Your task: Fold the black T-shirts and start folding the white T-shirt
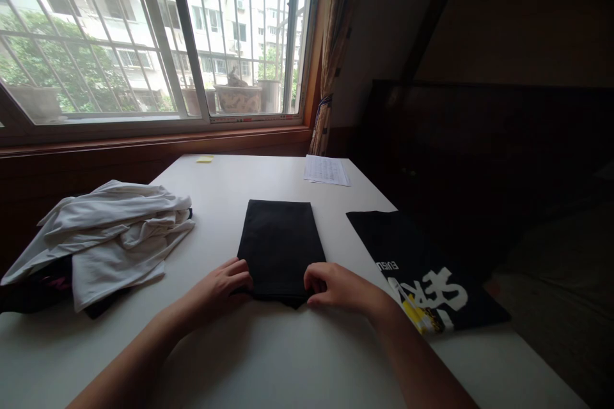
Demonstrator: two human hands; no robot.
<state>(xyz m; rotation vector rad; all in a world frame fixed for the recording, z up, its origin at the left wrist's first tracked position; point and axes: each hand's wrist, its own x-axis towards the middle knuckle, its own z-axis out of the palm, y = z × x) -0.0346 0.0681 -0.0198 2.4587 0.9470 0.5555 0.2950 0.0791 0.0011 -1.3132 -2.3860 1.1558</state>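
Observation:
A folded black garment (283,243) lies flat as a neat rectangle in the middle of the white table (230,172). At its near left corner my left hand (233,276) is closed, fingers curled over the edge of the cloth. My right hand (330,284) pinches the near right corner, thumb toward me. Between the two hands, a small bit of black cloth sticks out unevenly from under the near edge. My fingertips are partly hidden against the dark fabric.
To the left sits a crumpled heap of white clothing (119,223) over darker pieces. A black printed T-shirt (422,262) lies flat at the table's right edge. Farther back are printed papers (327,170) and a yellow note (204,158), before a barred window (240,32).

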